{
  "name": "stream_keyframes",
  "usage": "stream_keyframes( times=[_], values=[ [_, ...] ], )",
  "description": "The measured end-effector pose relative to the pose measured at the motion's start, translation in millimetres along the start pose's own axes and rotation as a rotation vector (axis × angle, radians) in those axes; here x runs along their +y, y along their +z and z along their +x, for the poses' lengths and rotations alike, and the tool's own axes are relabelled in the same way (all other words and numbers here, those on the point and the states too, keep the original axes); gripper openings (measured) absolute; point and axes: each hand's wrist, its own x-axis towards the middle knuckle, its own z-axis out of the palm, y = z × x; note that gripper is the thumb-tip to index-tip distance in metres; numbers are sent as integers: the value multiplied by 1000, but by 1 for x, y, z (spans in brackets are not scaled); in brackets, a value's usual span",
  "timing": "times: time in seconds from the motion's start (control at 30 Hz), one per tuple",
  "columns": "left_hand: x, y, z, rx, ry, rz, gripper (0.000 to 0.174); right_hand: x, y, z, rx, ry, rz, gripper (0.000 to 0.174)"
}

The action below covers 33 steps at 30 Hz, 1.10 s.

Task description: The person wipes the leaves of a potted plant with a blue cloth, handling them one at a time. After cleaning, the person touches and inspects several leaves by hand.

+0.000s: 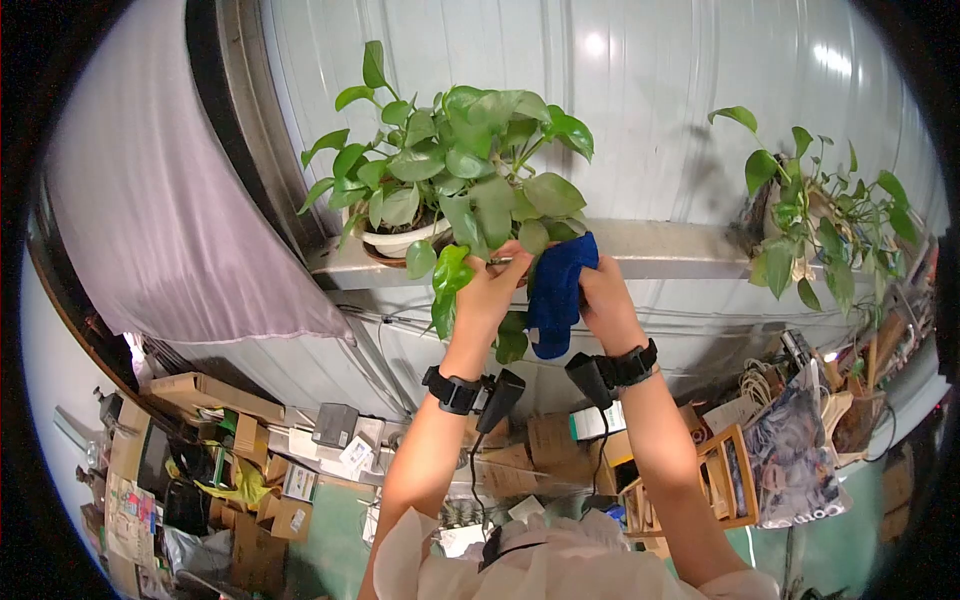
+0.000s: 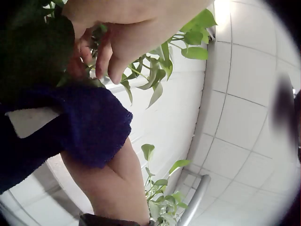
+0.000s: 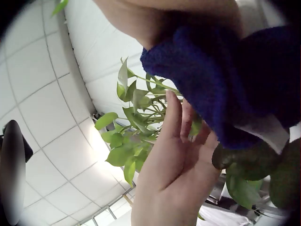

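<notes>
A potted plant with broad green leaves stands on a ledge in the head view, its white pot partly behind foliage. My left hand reaches in among its front leaves, palm partly showing and thumb straight in the right wrist view; its fingertips are partly covered by leaf and cloth. In my right hand I grip a dark blue towel, which hangs down beside the leaves. A pale label shows on the towel in the left wrist view. Right fingers are mostly hidden by it.
Along the white wall runs the ledge, with a second leafy plant at its right. A pale curtain hangs at left. Below are cardboard boxes, a wooden rack and cables on the wall.
</notes>
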Motion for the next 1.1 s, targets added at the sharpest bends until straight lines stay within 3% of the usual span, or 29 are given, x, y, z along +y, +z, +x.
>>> stream_keyframes(
  times=[0.23,0.33,0.5,0.73,0.83,1.03,1.1],
  values=[
    [-12,-2,8,-59,157,202,11,2,-4,1,13,-2,-2,31],
    [-8,-1,6,-107,30,131,9,3,-7,0,25,-18,-46,33],
    [-8,2,5,-140,45,27,6,3,-10,-1,74,-18,-70,35],
    [-18,0,8,-70,124,206,11,-1,-8,-6,34,-21,-115,37],
    [-12,-2,4,-104,61,329,23,1,-15,-3,16,-27,-126,35],
    [3,1,0,-236,-4,240,26,-5,-17,-5,41,-40,-136,29],
    [-4,1,1,-244,86,247,24,-5,-20,-6,43,-41,-151,28]
  ],
)
